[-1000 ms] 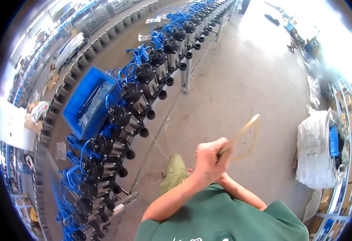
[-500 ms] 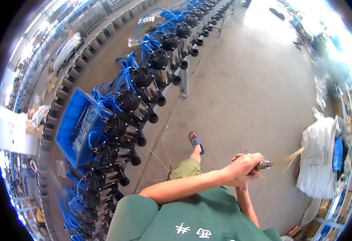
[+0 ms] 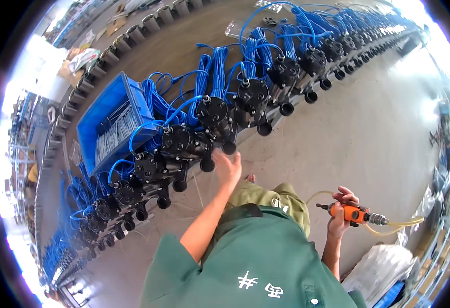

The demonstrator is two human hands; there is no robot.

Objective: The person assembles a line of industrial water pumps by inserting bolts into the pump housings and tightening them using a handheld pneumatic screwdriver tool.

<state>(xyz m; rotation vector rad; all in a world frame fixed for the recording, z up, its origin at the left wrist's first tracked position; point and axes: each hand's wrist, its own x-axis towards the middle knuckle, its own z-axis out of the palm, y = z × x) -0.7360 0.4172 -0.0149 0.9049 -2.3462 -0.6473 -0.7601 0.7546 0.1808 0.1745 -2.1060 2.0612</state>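
My right hand [image 3: 339, 213] is wrapped round an orange air screwdriver [image 3: 349, 212], its bit end pointing left and a yellowish hose [image 3: 402, 223] trailing from its other end. My left hand [image 3: 227, 169] reaches to the row of pumps, fingers apart and slightly blurred. It is just below the black outlet [image 3: 228, 148] of one pump [image 3: 214, 115] with a black top; whether it touches the outlet I cannot tell. Beside it, another pump [image 3: 184, 142] leans in the row. Blue cable bundles [image 3: 202, 84] lie behind the pumps.
A blue bin [image 3: 94, 105] with many thin, pale strips [image 3: 117, 133] stands behind the pumps. The pump row runs from lower left to far right. Metal cylinders [image 3: 135, 35] line the far edge. A white sack [image 3: 379, 269] lies at lower right beside shelving [image 3: 443, 246].
My hands, together around the tool before, are now apart. The left has gone to the pumps; the right keeps the screwdriver, now fully visible. The view has turned toward the pump row.
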